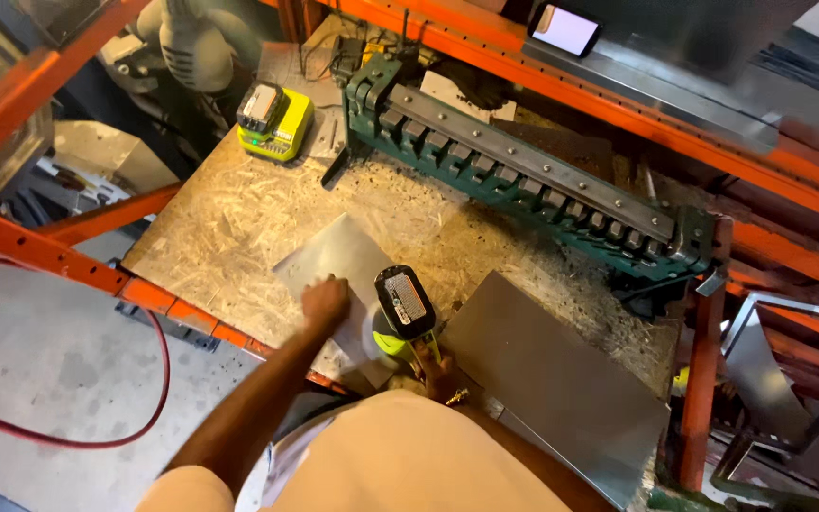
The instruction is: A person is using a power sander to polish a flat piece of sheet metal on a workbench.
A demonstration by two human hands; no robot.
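Forearms are reaching up from the bottom edge, and much of the near worktop is being hidden behind the person's pale shirt. The left hand [325, 301] is lying flat and spread on a small sheet of thin grey metal [338, 261], pressing it onto the chipboard worktop [229, 218]; nothing is being gripped. The right hand [436, 368] is closing around the handle of a cordless power tool [404, 308], black and yellow-green, standing just at 3 o'clock of the left hand. Its working end is pointing down and away from the camera, so what kind of tool it is cannot be told, nor whether it is touching the sheet.

That sheet is looking light, stiff enough to lie flat yet easy to flex, smooth and likely slippery on the board, with edges that could cut; pinning it with a flat palm away from the edges seems the safe hold. The tool is looking top-heavy with its battery pack, best held by the handle.

At 4 o'clock, 1 larger metal sheet [552, 379] is lying partly over the worktop's edge. Farther, at 1 o'clock, a long green bending brake [533, 180] is running across the worktop. At 11 o'clock a battery on its yellow-green charger [274, 121] is sitting. Orange rack beams [30, 248] are framing everything; a red hose [149, 398] is trailing on the floor.
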